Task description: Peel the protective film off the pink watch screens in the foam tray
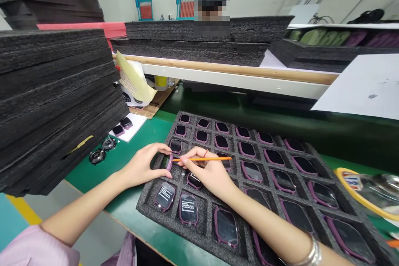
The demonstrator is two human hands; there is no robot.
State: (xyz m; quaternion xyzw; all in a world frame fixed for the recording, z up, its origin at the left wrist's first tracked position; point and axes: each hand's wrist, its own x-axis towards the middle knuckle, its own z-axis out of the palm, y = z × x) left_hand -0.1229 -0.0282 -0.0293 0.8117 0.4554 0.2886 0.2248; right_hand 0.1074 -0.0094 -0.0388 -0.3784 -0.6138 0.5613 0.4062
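Observation:
My left hand [146, 163] grips a purple smartwatch body [169, 163] between thumb and fingers, tilted on its side over a foam tray [144, 204]. In my right hand [207, 168] is a thin orange stick [215, 158], pinched near its left end. The stick's tip meets the side of the watch body, or comes very close to it. Around both hands, more purple watch bodies with dark screens lie in the tray's pockets. Two near the front, one a lit watch [165, 195] and the other a second lit watch [188, 208], show white text.
Stacked black foam sheets [52, 104] rise at the left. Two round black watch parts [97, 156] and a white sheet [136, 128] with two watch bodies lie beside the tray. A yellow-rimmed container [346, 183] stands right. Behind, a shelf [233, 75] carries foam trays; a person sits beyond.

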